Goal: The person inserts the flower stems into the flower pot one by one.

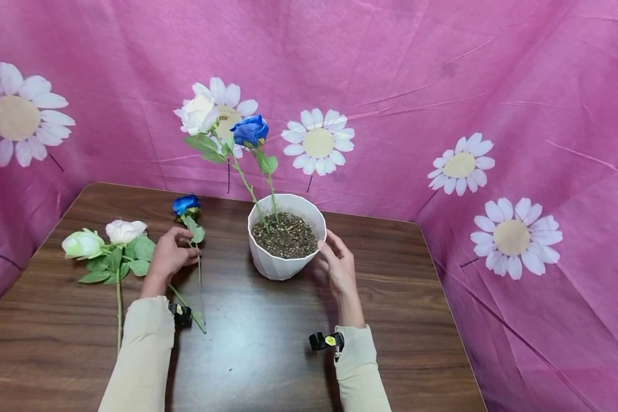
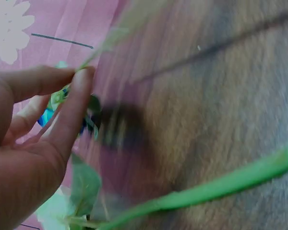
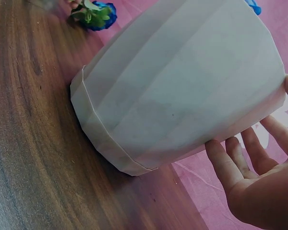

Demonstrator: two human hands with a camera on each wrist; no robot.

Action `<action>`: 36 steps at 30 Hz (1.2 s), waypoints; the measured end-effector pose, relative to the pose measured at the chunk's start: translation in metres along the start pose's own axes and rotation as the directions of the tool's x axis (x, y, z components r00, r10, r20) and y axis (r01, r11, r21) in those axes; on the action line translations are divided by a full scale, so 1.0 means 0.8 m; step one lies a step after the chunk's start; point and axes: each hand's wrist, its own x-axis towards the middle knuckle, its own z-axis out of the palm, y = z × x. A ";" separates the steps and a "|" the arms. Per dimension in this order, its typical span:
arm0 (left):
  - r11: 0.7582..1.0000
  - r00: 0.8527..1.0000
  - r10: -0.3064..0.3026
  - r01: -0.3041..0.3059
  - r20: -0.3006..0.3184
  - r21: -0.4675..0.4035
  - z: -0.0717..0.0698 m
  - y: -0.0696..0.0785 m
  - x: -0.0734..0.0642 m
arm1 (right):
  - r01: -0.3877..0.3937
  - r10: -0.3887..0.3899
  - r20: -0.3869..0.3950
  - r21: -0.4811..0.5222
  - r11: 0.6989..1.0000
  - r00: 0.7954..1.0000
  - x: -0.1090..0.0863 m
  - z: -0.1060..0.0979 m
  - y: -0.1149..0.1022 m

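My left hand (image 1: 170, 256) pinches the thin stem of a blue rose (image 1: 186, 205) between thumb and fingers, just below its leaves. The bloom is close over the table's back left part, and the left wrist view shows the pinched stem blurred. A white faceted flower pot (image 1: 279, 268) stands upright at the middle, filled with dark soil (image 1: 296, 236). Planted in it are a tall white rose (image 1: 198, 114) and a blue rose (image 1: 250, 131), both leaning left. At the pot's right side, my right hand (image 1: 344, 272) holds it, thumb at the rim and fingers against the wall (image 3: 182, 86).
Two white roses, one greenish (image 1: 83, 244) and one pinkish (image 1: 126, 230), lie on the wooden table (image 1: 401, 320) left of my left hand. A green stem (image 1: 187, 306) extends from beneath that forearm. Behind the table hangs a pink cloth (image 1: 381, 68) printed with daisies.
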 end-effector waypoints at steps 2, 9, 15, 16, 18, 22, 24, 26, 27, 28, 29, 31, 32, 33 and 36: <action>0.998 0.998 -0.013 0.009 -0.065 -0.068 0.000 0.002 -0.001 | -0.001 0.001 -0.002 0.002 1.000 1.000 0.000 0.000 0.000; 0.986 0.986 -0.027 -0.001 -0.166 -0.167 0.001 0.013 -0.004 | -0.001 0.001 -0.008 0.001 1.000 1.000 0.000 -0.001 0.002; 0.811 0.987 -0.096 0.003 -0.127 -0.585 0.004 0.021 -0.004 | -0.004 0.004 -0.011 0.008 1.000 1.000 0.000 0.000 0.001; 0.758 0.988 -0.098 -0.005 -0.121 -0.653 0.005 0.022 -0.004 | -0.003 0.003 -0.011 0.008 1.000 1.000 0.000 0.000 0.001; 0.648 0.990 -0.092 -0.024 -0.110 -0.762 0.005 0.023 -0.003 | -0.003 0.003 -0.011 0.007 1.000 1.000 -0.001 0.000 0.001; 0.475 0.991 -0.071 -0.064 -0.111 -0.878 0.006 0.025 -0.001 | 0.000 0.000 -0.010 0.005 1.000 1.000 -0.001 0.000 0.001; 0.458 0.991 -0.063 -0.075 -0.116 -0.886 0.005 0.027 -0.002 | 0.000 0.001 -0.009 0.009 1.000 1.000 -0.001 0.000 0.002; 0.479 0.991 -0.054 -0.081 -0.121 -0.874 0.005 0.029 -0.003 | -0.002 0.002 -0.009 0.011 1.000 1.000 -0.001 0.000 0.003; 0.490 0.991 -0.050 -0.085 -0.125 -0.868 0.005 0.030 -0.004 | -0.002 0.002 -0.010 0.012 1.000 1.000 -0.001 0.000 0.003; 0.495 0.991 -0.046 -0.090 -0.129 -0.865 0.005 0.031 -0.004 | -0.001 0.001 -0.010 0.010 1.000 1.000 -0.001 -0.001 0.003; 0.492 0.990 -0.041 -0.096 -0.134 -0.865 0.005 0.033 -0.004 | -0.002 0.002 -0.010 0.013 1.000 1.000 -0.002 -0.001 0.003; 0.488 0.988 -0.034 -0.113 -0.148 -0.865 0.005 0.036 -0.004 | -0.001 0.001 -0.010 0.010 1.000 1.000 -0.002 0.000 0.002; 0.475 0.987 -0.034 -0.121 -0.156 -0.872 0.006 0.038 -0.004 | -0.001 0.001 -0.009 0.008 1.000 1.000 -0.002 0.000 0.002; 0.462 0.986 -0.034 -0.131 -0.165 -0.877 0.006 0.040 -0.004 | -0.001 0.001 -0.009 0.008 1.000 1.000 -0.002 0.000 0.001; 0.444 0.981 -0.041 -0.153 -0.191 -0.883 0.007 0.045 -0.004 | -0.004 0.004 -0.006 0.008 1.000 1.000 -0.002 0.000 0.000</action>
